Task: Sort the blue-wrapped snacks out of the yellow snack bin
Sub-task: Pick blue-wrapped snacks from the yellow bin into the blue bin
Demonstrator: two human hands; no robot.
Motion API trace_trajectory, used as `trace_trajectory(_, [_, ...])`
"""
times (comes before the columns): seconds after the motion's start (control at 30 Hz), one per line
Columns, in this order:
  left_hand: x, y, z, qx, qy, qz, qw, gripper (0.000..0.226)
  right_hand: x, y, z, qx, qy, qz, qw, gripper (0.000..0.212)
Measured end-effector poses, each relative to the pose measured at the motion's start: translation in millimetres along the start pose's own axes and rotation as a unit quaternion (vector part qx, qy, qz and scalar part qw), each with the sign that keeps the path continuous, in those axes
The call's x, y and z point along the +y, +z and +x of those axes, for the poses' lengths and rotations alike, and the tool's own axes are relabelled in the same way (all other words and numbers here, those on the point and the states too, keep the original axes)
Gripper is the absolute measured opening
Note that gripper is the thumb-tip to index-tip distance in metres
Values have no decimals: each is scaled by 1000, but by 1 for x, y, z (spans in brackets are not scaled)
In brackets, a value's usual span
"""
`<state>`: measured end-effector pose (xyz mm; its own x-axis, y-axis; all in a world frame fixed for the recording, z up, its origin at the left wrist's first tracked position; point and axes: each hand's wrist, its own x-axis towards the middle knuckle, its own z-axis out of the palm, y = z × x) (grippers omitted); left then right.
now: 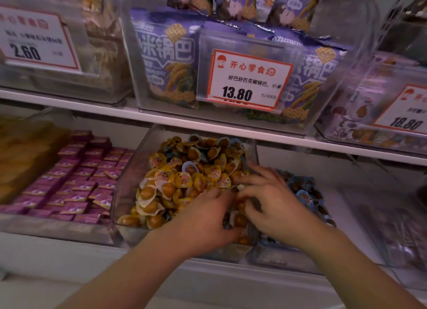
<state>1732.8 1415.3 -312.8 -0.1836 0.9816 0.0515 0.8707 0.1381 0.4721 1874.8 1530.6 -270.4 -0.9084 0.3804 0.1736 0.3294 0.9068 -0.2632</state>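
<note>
We note both hands in the clear yellow snack bin (129,181): left hand (205,218) and right hand (272,202), fingers curled into the pile, grasp unclear. Farther back, a blue-wrapped snack (190,168) lies among round yellow-wrapped snacks (161,177).

My yellow snack bin (129,181) is clear, glossy plastic. The yellow-wrapped snacks (184,179) are shiny film, like the purple bags (166,61) on the far shelf.
</note>
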Motion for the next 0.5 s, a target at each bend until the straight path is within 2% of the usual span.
trace_trajectory(0.07, [-1,1,5,-32,-8,18,999,82,0,-2,1,32,19,32,999,22])
trace_trajectory(0.13, [-3,-4,9,-63,5,-6,998,86,-3,-5,0,70,44,90,992,25])
trace_trajectory(0.2, [-6,-8,9,-94,21,-53,994,75,-5,-7,-2,103,55,143,983,27])
trace_trajectory(0.3, [-8,-15,8,-111,27,-93,989,58,-8,-9,-2,131,42,148,979,27])
trace_trajectory(0.5, [-26,-28,3,-34,-25,-144,989,16,-9,-13,2,146,34,137,979,23])
